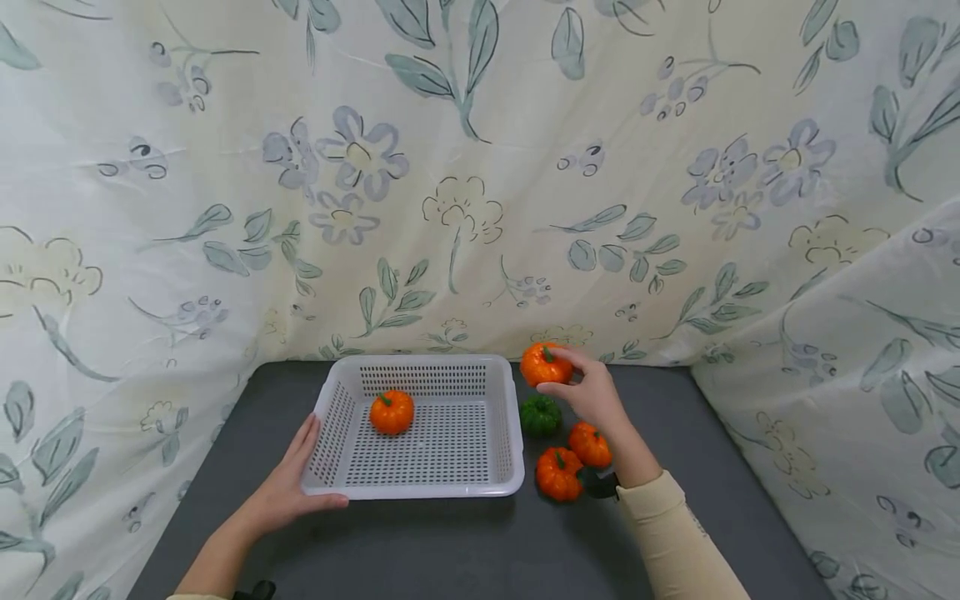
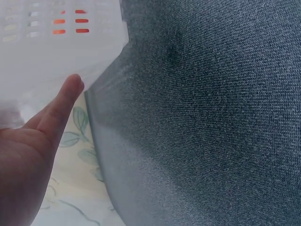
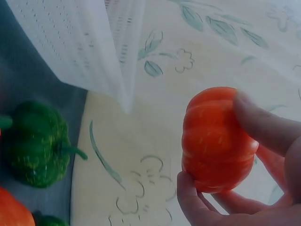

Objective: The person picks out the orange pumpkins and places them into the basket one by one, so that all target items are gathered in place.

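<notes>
My right hand (image 1: 596, 400) holds an orange toy pumpkin (image 3: 218, 141) between thumb and fingertips, beyond the basket's right side near the back edge of the table. My left hand (image 1: 288, 483) rests against the front left corner of a white plastic basket (image 1: 420, 493). Its fingers lie straight along the left wall, and its thumb lies along the front. The left wrist view shows a straight digit of that hand (image 2: 59, 110) at the basket's outer wall. Inside the basket, left of its middle, sits an orange pumpkin (image 1: 392, 412) with a green stem.
A green pumpkin (image 1: 540, 416) stands to the right of the basket, under the held one. Two orange pumpkins, one (image 1: 558, 475) nearer the front and one (image 1: 589, 444) beside my right wrist, lie close together. Floral cloth (image 1: 465, 250) hangs behind the dark grey table (image 1: 435, 550).
</notes>
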`<state>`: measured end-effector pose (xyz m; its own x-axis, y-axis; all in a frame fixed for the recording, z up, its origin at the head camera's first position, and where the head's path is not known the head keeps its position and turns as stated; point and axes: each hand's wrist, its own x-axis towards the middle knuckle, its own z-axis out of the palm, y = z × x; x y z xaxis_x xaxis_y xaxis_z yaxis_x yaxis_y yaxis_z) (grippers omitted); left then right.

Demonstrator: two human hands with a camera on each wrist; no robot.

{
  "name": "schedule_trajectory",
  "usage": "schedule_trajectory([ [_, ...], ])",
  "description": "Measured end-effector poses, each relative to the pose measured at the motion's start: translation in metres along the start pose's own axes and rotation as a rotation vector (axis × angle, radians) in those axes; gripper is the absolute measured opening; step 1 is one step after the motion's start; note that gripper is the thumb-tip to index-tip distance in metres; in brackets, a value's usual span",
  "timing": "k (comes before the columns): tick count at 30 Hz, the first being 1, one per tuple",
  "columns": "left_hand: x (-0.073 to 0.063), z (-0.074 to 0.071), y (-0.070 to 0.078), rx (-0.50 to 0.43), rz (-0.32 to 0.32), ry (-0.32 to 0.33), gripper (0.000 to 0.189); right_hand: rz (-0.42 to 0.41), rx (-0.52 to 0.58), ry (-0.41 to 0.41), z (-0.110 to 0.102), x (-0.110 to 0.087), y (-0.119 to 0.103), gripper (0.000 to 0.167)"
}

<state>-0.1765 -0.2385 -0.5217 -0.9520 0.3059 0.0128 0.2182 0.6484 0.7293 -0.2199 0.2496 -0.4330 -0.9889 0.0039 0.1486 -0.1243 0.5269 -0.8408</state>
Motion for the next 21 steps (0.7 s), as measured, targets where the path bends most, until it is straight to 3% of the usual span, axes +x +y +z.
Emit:
schedule_trajectory([
  [21, 0.000, 0.001, -0.001, -0.008, -0.008, -0.005, 0.132, -0.070, 0.032, -0.076, 0.055, 0.019, -0.040, 0.059],
])
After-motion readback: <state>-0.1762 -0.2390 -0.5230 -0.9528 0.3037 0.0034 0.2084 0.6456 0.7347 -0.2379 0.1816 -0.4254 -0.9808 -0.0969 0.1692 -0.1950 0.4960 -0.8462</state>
